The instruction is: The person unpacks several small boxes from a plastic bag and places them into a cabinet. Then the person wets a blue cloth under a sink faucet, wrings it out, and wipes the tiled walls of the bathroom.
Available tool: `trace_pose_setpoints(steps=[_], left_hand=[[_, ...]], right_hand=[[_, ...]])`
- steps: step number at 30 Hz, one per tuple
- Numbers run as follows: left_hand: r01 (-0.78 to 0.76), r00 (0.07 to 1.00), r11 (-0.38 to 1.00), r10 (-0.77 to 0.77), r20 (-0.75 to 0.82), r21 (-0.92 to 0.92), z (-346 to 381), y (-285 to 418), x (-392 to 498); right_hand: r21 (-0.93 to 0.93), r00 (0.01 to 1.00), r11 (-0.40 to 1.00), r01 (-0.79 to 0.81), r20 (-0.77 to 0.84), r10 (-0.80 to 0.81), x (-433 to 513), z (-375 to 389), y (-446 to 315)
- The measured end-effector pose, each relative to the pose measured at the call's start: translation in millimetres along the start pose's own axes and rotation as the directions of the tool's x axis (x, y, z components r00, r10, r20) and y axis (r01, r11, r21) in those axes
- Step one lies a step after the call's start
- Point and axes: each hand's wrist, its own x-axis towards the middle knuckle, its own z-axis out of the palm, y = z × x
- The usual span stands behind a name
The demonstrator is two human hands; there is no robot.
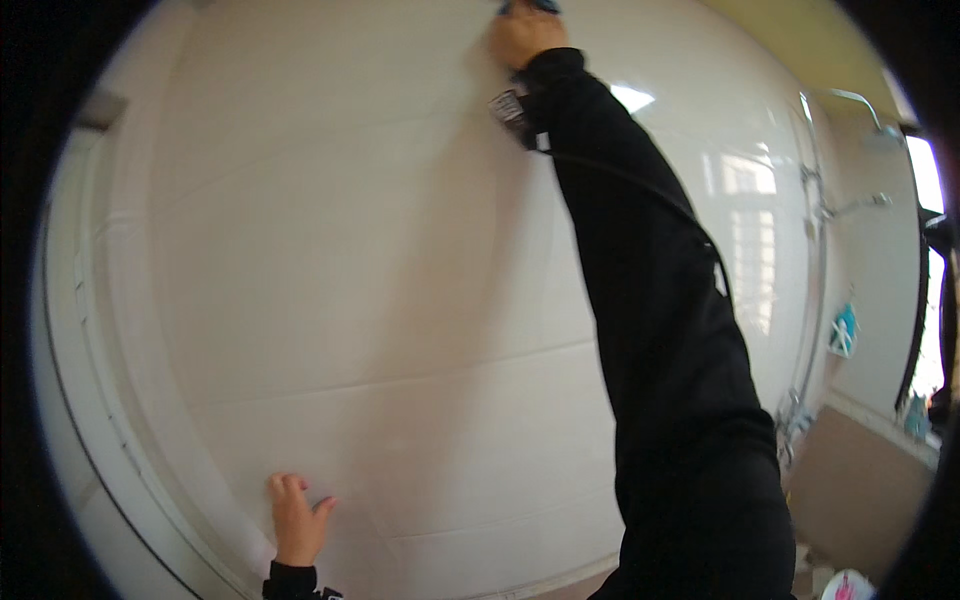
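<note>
My right arm, in a black sleeve, reaches up across a glossy pale tiled wall [337, 285]. At the top edge of the view, my right hand [529, 36] is closed around a dark blue object [541, 6]. Most of that object is cut off or hidden by the hand, so its kind cannot be told. A small device with a cable [510, 111] sits at the right wrist. Low on the left, my left hand [298, 519] is in front of the wall, fingers slightly bent and thumb apart, holding nothing. Whether it touches the tiles is unclear.
A chrome shower set [819, 210] runs up the wall at right. Beyond it hangs a white corner rack [843, 341] with a turquoise item, near a bright window [926, 176]. A pale door frame [97, 360] lines the left. A white round container [847, 585] stands low at right.
</note>
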Motion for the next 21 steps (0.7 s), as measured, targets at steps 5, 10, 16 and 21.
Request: trace_pose_setpoints(steps=[5, 10, 16, 21], left_hand=[[-0.037, 0.999, 0.998, 0.038, -0.033, 0.045, 0, 3, 0], [0.050, 0.999, 0.999, -0.050, -0.012, -0.016, 0, -2, -6], [0.057, 0.996, 0.998, -0.059, 0.063, 0.032, -13, 25, 3], [0.022, 0.998, 0.993, -0.016, 0.052, -0.116, -2, 81, 6]], right_hand=[[-0.543, 0.904, 0.834, -0.091, 0.306, 0.298, -156, -187, 243], [-0.654, 0.721, 0.517, -0.552, -0.062, 0.690, -305, -310, 304], [-0.354, 0.988, 0.923, 0.150, 0.090, -0.127, -224, -227, 184], [0.177, 0.928, 0.930, 0.322, 0.132, -0.347, -173, -166, -31]])
